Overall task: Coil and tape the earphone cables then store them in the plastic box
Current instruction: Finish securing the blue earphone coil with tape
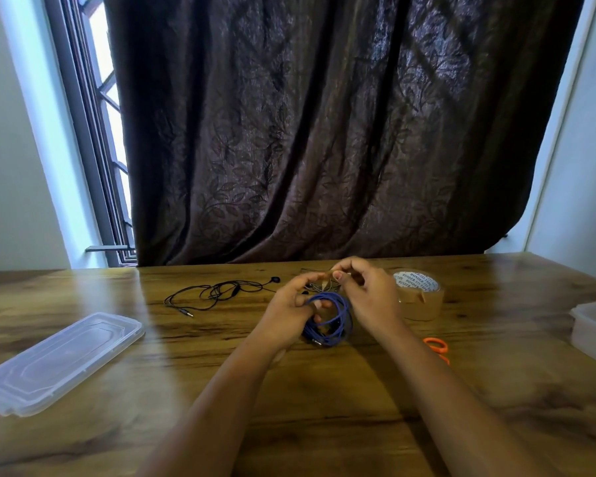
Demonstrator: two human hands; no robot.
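Blue earphone cable coiled, held by curled left grip; right grip pinching small strip, probably tape. Keep loops bunched; wrap strip snugly across all strands.

A home room: wooden table under a barred window with dark leaf-patterned curtain

Wooden table with dark grain. Behind it, heavy dark brown curtain with leaf pattern, hanging down to the table's far edge. At left, uncovered strip of window with metal grille, bright daylight coming in. Pale walls on both sides.
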